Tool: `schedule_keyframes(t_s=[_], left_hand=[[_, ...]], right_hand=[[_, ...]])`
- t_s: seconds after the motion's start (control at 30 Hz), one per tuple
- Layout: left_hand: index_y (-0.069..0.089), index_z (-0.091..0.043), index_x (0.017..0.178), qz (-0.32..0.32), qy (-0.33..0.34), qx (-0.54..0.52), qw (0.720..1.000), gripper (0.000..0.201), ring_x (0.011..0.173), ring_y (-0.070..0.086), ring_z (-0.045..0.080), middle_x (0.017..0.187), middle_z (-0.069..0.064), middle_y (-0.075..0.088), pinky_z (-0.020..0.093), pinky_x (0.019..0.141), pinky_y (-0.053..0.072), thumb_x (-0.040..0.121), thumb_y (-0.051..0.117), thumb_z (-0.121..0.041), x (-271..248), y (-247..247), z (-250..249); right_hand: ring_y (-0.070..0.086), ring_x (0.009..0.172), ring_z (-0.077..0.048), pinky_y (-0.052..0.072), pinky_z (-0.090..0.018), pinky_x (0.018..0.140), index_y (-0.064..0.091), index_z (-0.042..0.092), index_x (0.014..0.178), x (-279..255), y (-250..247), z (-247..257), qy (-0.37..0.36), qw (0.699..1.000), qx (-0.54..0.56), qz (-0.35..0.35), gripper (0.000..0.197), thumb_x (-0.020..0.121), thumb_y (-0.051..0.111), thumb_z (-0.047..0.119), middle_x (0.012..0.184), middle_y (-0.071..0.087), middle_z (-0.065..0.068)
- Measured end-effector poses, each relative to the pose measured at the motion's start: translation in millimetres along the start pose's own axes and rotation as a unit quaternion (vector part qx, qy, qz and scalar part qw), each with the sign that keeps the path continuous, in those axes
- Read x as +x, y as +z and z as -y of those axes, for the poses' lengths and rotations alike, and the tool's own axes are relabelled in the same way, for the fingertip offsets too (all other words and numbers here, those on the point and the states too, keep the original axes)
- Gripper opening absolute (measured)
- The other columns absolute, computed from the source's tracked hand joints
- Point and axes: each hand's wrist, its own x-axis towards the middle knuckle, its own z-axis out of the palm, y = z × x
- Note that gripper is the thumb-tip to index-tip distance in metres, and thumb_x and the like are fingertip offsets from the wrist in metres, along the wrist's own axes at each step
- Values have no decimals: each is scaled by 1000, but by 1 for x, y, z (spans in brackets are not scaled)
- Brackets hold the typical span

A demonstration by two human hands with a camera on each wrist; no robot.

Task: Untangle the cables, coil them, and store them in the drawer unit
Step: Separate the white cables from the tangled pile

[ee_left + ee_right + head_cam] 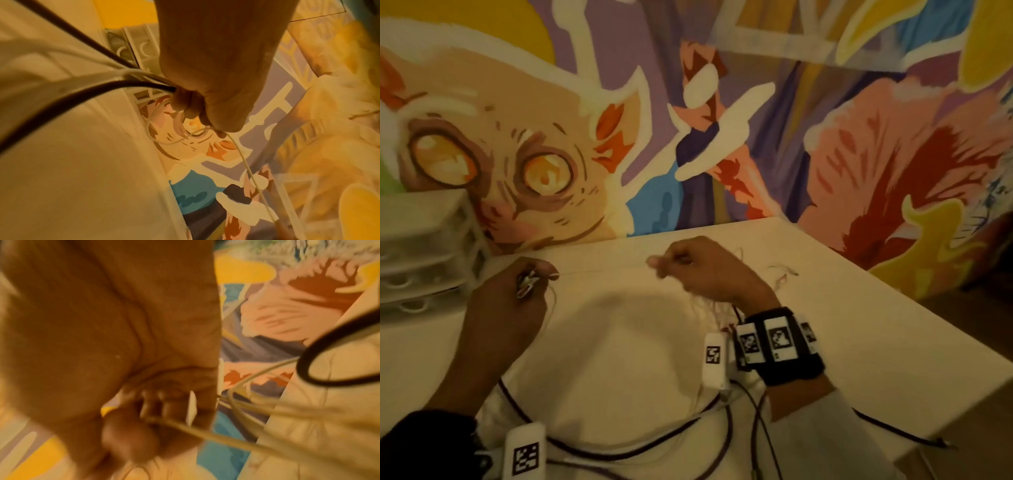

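My left hand [534,277] hovers over the white table [859,335] and grips a bundle of cables with a metal connector sticking out. In the left wrist view the left hand [191,110] is curled round a dark cable [82,91] and white cables [131,71]. A thin white cable [602,271] stretches from it to my right hand [664,265], which pinches it between thumb and fingers. The right wrist view is blurred but shows the right hand [148,415] holding the thin white cable [205,433]. The white drawer unit [421,246] stands at the table's far left.
Dark cables [619,455] loop across the table near my body, and one dark loop [329,369] lies beside my right hand. A small tangle of thin wire [784,274] lies right of the right hand. A painted mural wall [722,137] rises directly behind the table.
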Motion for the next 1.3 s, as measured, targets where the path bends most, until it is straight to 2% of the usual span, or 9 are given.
schedule_keyframes(t_s=[0.13,0.27,0.37,0.53,0.7,0.83,1.03,1.23,1.3], left_hand=[[66,-42,86,24,54,-2,998,42,89,64,-13,94,-37,71,11,84,44,96,66,-1,-7,9,-1],[66,-42,120,-27,27,-53,998,26,97,71,13,96,-13,75,39,90,55,102,68,-23,-11,2,-5],[64,-47,134,0,55,-81,995,29,99,67,0,108,-15,74,30,91,51,106,62,-41,-16,-7,-19],[73,-48,88,131,55,32,989,43,86,73,2,85,-23,77,40,85,59,89,49,-84,-20,5,-10],[70,-38,82,20,40,-24,999,40,78,70,3,78,-18,74,43,81,59,99,55,-70,-10,-7,-8],[70,-58,122,133,89,-28,987,57,95,69,-5,95,-29,75,27,92,54,85,45,-92,-21,-2,-24],[65,-23,72,108,89,14,990,63,67,65,10,66,-7,68,41,71,54,91,49,-82,-20,0,-16],[75,-58,114,191,111,-65,973,46,96,71,1,98,-25,76,32,94,56,80,63,-86,-31,-2,-37],[79,-54,102,203,118,-60,970,45,93,72,3,94,-22,78,42,93,58,75,67,-88,-32,5,-33]], right_hand=[[52,54,-2,41,-19,57,69,21,84,9,5,12,-67,948,177,-255,31,102,64,46,64,59,15],[62,63,15,43,-5,62,73,11,93,4,27,18,-72,991,49,-102,29,105,62,35,63,64,34],[62,60,10,41,-7,58,74,17,87,6,31,16,-51,995,-8,-81,30,100,67,43,62,65,30],[67,74,0,48,-21,69,78,28,82,6,27,21,-21,991,2,-134,30,94,70,54,78,74,11],[54,51,2,39,-13,47,78,25,81,-9,6,28,24,995,80,-50,30,88,76,53,63,65,16],[66,66,-3,54,-20,63,80,30,82,-12,14,36,20,1000,-14,-9,34,87,72,63,82,77,9],[45,49,-5,36,-23,45,78,10,92,-13,-5,42,67,992,107,-1,38,91,77,48,55,53,11],[48,49,-4,38,-23,45,73,2,96,-16,-7,48,75,994,79,30,47,88,80,47,60,52,0],[47,50,-6,38,-23,45,73,2,96,-15,-1,48,79,993,81,38,48,88,80,50,60,51,0]])
